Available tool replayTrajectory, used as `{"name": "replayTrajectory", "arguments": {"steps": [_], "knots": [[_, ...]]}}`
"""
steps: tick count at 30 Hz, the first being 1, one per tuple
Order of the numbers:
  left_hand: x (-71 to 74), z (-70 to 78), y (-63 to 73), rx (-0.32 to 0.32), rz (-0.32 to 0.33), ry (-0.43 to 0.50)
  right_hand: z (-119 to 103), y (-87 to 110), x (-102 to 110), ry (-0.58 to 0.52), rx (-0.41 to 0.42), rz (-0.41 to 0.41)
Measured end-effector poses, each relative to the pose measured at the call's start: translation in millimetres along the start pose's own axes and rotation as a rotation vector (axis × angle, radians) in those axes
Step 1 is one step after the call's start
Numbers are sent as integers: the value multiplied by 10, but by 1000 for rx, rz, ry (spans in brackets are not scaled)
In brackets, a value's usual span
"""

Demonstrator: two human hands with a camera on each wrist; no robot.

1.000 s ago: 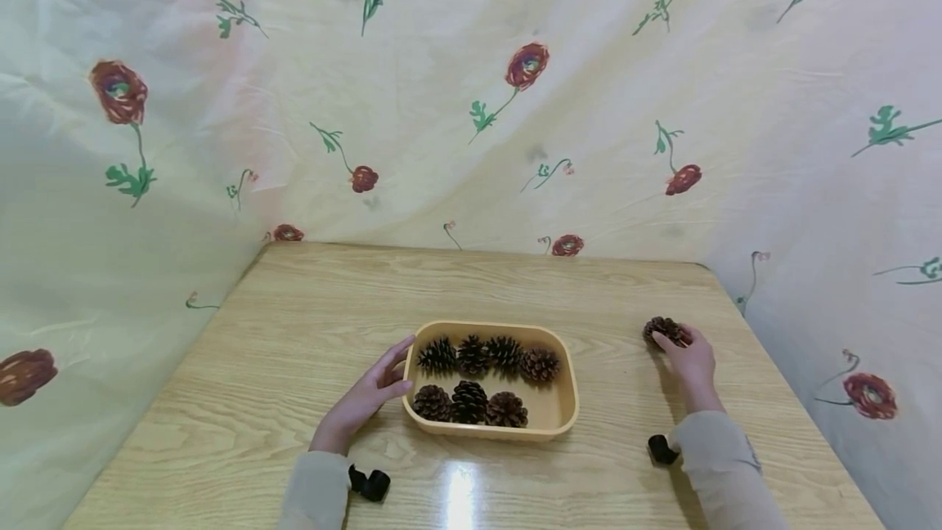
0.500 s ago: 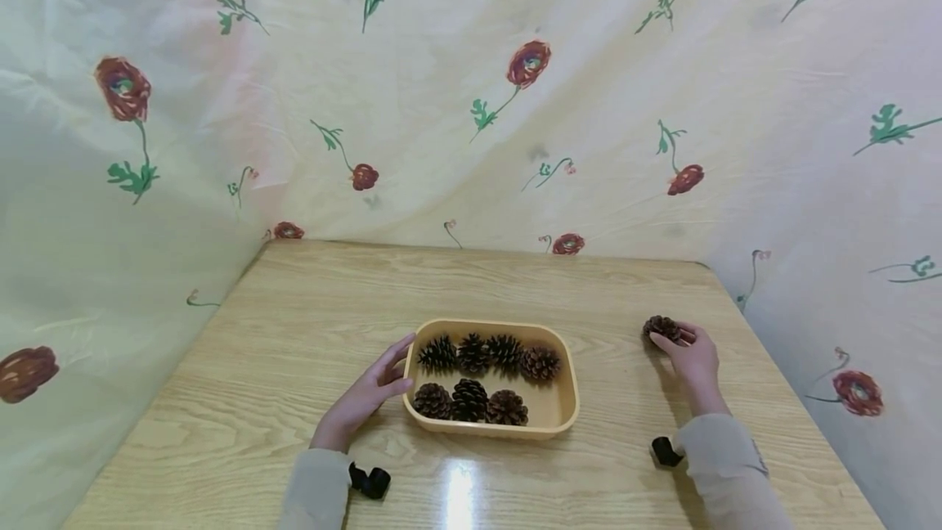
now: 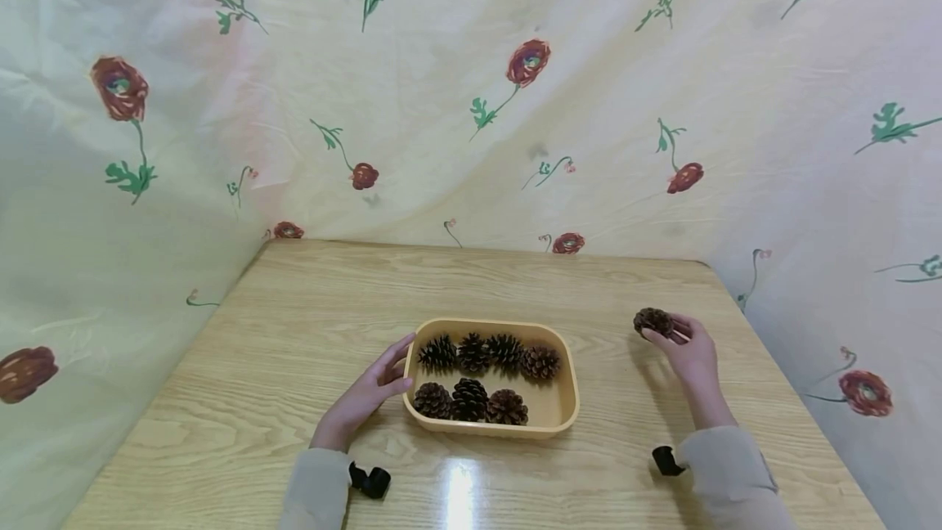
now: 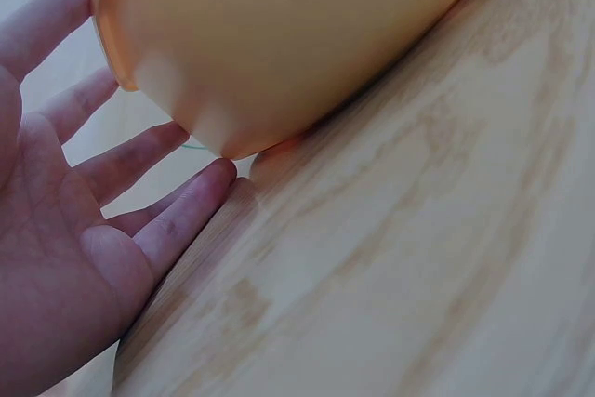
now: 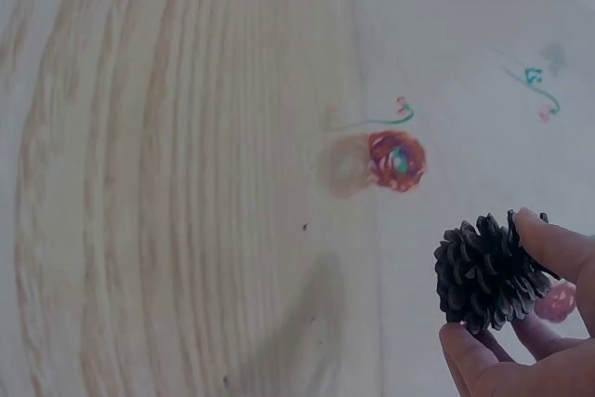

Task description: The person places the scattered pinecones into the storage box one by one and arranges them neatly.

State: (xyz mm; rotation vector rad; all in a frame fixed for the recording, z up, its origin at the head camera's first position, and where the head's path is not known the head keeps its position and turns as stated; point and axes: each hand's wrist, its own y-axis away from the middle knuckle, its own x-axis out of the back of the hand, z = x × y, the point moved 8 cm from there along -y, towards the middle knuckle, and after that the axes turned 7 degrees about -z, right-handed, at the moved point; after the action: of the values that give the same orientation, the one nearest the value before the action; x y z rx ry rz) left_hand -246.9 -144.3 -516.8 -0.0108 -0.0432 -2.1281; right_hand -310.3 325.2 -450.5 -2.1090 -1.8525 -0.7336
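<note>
My right hand (image 3: 693,354) pinches a brown pine cone (image 3: 652,323) between thumb and fingers above the right part of the table. The right wrist view shows this pine cone (image 5: 488,273) with its scales spread, fingertips on both sides of it. My left hand (image 3: 361,399) rests against the left end of a yellow plastic box (image 3: 571,399), its fingers extended along the wall. In the left wrist view, fingertips (image 4: 218,174) touch the outer wall near the box's base. Inside lie several pine cones (image 3: 468,401) in two rows, a back row and a front one.
The box stands on a light wood-grain table (image 3: 294,301), near its middle. Behind and at both sides hangs a pale cloth (image 3: 427,105) printed with red flowers. Each wrist bears a black device (image 3: 667,460) near the sleeve.
My right hand has lifted the pine cone slightly and moved it a little to the left. The left hand and the box have stayed where they were.
</note>
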Motion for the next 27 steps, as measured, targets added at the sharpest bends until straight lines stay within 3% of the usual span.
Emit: {"name": "replayTrajectory", "arguments": {"steps": [12, 27], "knots": [[3, -12, -10, 4, -1, -15, -301, 235, -98, -8, 106, -48], [-9, 4, 6, -2, -4, -25, -475, 519, -353, -17, 196, -122]]}}
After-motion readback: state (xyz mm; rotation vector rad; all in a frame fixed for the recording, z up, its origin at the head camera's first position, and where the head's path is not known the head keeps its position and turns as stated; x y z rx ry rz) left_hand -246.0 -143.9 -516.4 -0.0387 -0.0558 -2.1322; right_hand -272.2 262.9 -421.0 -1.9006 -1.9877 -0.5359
